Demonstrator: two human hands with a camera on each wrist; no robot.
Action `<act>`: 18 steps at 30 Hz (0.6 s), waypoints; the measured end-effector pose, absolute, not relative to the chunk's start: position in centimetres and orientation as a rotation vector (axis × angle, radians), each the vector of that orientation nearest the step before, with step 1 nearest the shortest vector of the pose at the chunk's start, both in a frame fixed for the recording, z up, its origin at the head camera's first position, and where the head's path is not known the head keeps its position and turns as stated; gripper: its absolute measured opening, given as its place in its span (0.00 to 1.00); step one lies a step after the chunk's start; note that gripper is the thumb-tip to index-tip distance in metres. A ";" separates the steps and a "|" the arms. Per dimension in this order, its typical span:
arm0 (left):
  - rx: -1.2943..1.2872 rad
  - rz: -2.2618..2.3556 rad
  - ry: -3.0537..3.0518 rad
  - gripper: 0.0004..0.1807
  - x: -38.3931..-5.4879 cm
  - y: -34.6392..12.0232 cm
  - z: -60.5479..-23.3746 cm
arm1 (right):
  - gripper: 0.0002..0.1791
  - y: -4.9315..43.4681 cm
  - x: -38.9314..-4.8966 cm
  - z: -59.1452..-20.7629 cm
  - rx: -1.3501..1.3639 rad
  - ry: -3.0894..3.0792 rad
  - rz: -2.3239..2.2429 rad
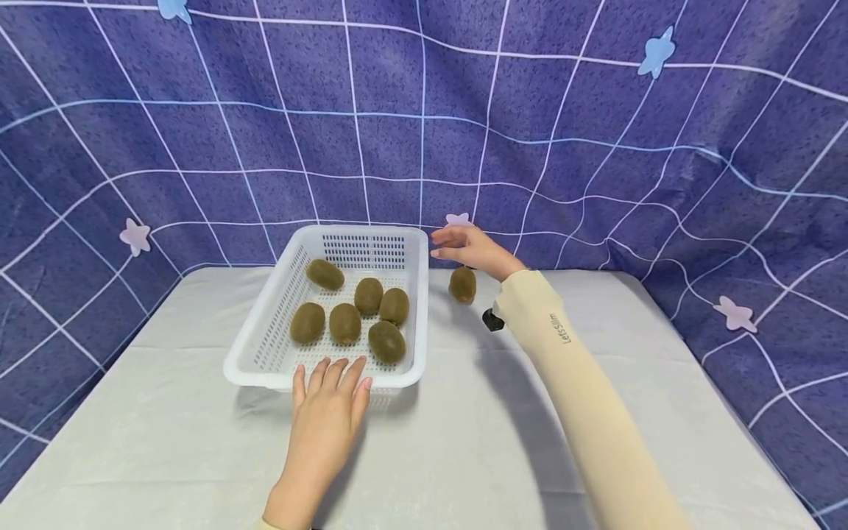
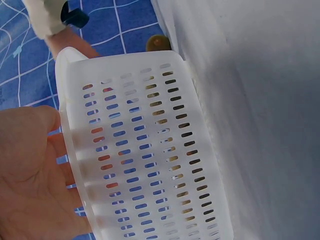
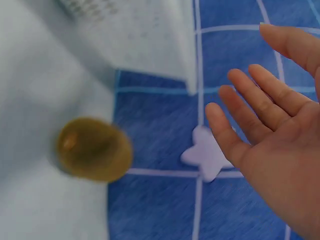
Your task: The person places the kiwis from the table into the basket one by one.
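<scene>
A white slotted plastic basket [image 1: 261, 324] stands on the table with several brown kiwis [image 1: 345, 324] lying apart inside it. My left hand [image 1: 326, 412] is at the basket's near rim, fingers spread and reaching over it; the left wrist view shows the palm beside the slotted wall [image 2: 145, 150]. My right hand [image 1: 473, 249] hovers just right of the basket's far right corner, fingers extended and nothing in them. Below it, outside the basket, a single kiwi [image 1: 462, 285] lies on the table; the right wrist view shows this kiwi [image 3: 95, 150] well apart from the fingers.
A pale cloth covers the table [image 1: 165, 434]. Behind it hangs a blue curtain [image 1: 391, 147] with a grid and star pattern. A small black object [image 1: 493, 319] shows beside the right sleeve [image 1: 563, 346], which crosses the table's right side.
</scene>
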State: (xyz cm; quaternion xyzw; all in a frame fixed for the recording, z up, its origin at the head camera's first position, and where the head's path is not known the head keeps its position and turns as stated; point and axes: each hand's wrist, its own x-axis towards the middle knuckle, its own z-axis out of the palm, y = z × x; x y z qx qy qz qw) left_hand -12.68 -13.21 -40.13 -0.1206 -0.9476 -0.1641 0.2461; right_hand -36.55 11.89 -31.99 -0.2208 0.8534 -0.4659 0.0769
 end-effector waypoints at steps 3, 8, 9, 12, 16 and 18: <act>-0.335 -0.449 -2.583 0.20 -12.7 -13.2 -40.1 | 0.28 13.1 -37.1 -33.2 -0.586 2.559 -1.429; -0.341 -0.445 -2.579 0.20 -12.9 -13.2 -40.1 | 0.29 14.7 -37.4 -34.9 -0.478 2.574 -1.465; -0.340 -0.442 -2.578 0.20 -13.0 -13.1 -40.1 | 0.29 15.0 -37.4 -35.1 -0.460 2.577 -1.465; -0.341 -0.438 -2.576 0.20 -13.0 -13.1 -40.2 | 0.31 15.5 -37.6 -36.0 -0.410 2.575 -1.465; -0.338 -0.448 -2.587 0.20 -13.0 -13.2 -40.2 | 0.35 15.7 -38.0 -37.3 -0.354 2.558 -1.462; -0.333 -0.456 -2.592 0.20 -12.8 -13.2 -40.2 | 0.37 15.5 -38.1 -38.0 -0.337 2.549 -1.450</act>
